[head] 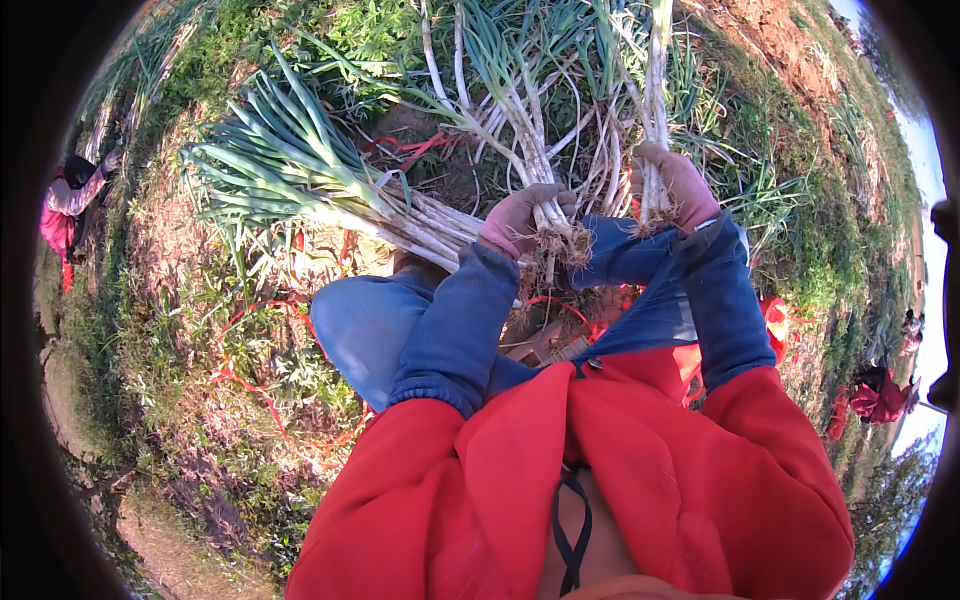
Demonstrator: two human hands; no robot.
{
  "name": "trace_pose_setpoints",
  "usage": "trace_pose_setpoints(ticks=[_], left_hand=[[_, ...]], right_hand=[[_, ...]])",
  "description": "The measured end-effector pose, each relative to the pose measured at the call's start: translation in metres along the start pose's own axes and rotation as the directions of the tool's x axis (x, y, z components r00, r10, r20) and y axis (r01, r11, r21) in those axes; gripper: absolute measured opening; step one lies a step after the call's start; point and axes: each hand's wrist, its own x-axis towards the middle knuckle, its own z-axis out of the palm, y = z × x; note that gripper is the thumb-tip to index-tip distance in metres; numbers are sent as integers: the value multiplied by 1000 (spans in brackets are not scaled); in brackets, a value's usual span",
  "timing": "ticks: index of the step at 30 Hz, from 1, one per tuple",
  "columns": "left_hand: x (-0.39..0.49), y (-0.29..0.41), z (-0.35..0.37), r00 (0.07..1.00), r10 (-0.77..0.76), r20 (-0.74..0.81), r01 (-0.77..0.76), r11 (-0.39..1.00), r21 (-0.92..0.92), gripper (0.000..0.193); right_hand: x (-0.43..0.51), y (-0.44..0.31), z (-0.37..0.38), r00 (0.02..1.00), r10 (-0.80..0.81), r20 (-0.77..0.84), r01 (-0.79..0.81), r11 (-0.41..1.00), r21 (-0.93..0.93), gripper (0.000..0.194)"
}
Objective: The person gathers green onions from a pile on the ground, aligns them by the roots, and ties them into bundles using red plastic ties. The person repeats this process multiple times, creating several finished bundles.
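Green onions with dirty white stalks are in both hands. My left hand (523,217), in a pinkish glove, grips a bunch of green onions (534,154) just above its roots, with the leaves pointing away from me. My right hand (679,184), gloved too, closes around a second, upright bunch of green onions (655,90), roots down near my knee. To the left lies a large bundle of green onions (375,199), leaves fanned to the upper left; its root end passes beside my left forearm and is partly hidden. More loose green onions (600,161) lie between the two hands.
Red plastic ribbon (262,390) trails through the weeds at left, with another strand (420,146) beyond the large bundle. A red object (775,319) lies beside my right forearm. A person (71,199) is at the far left, another person (877,396) at the far right.
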Motion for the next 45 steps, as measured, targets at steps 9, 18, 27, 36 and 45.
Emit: trace_pose_setpoints(ticks=[9, 18, 27, 36, 45], left_hand=[[11, -21, -40, 974, -219, -50, 225, 952, 208, 33], [14, -25, -32, 981, -77, -177, 131, 938, 322, 51], [18, -28, -36, 982, -106, -156, 146, 953, 267, 42], [19, -20, -49, 932, -78, -353, 190, 937, 293, 32], [24, -20, -41, 895, 76, -440, 126, 903, 411, 24]], right_hand=[[32, 169, 32, 776, 318, 545, -566, 732, 379, 31], [32, 172, 37, 758, 264, 597, -592, 662, 459, 30], [21, 157, 39, 735, 248, 632, -635, 580, 511, 27], [30, 169, 48, 775, 434, 459, -602, 727, 329, 28], [30, 175, 51, 880, 406, 248, -472, 811, 346, 30]])
